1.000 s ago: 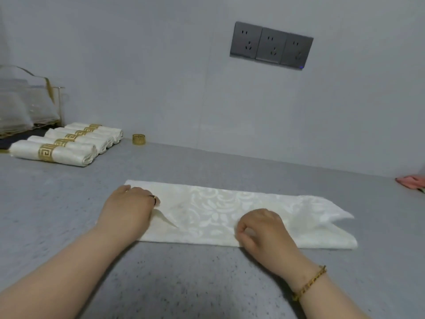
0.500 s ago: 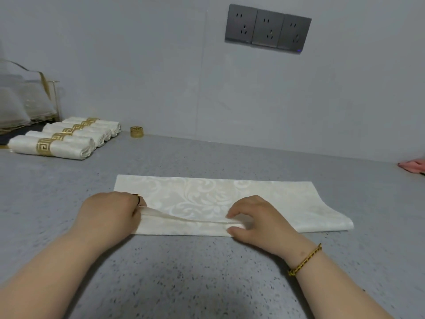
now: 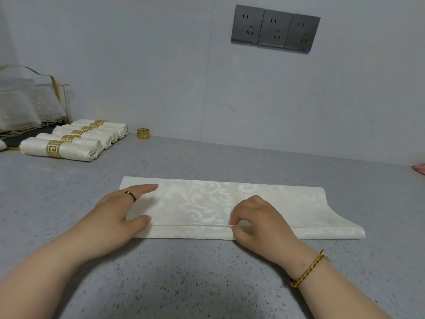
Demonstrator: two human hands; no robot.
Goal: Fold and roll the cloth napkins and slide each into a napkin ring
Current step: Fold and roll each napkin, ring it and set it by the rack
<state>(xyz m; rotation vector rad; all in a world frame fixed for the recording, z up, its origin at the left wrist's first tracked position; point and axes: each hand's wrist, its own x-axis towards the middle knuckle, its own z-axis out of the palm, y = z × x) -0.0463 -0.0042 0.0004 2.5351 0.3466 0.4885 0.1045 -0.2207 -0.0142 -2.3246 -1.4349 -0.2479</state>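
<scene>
Fingers [image 3: 236,215] of the right hand [image 3: 259,224] pinch the napkin [image 3: 202,203] by its hem; left hand [image 3: 115,215] presses flat, fingers straight.
A lopsided pull could skew the fold and spoil the roll.

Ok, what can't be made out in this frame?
Head view:
- Near left corner of the napkin: under the left hand.
- Stretch of hem beneath the right hand: hidden by it.
- The pink item: cut off by the right edge.
- Inside of the rack: blurred by its clear cover, cut off by the left edge.
- The rear rolls: partly hidden behind the front roll.
</scene>
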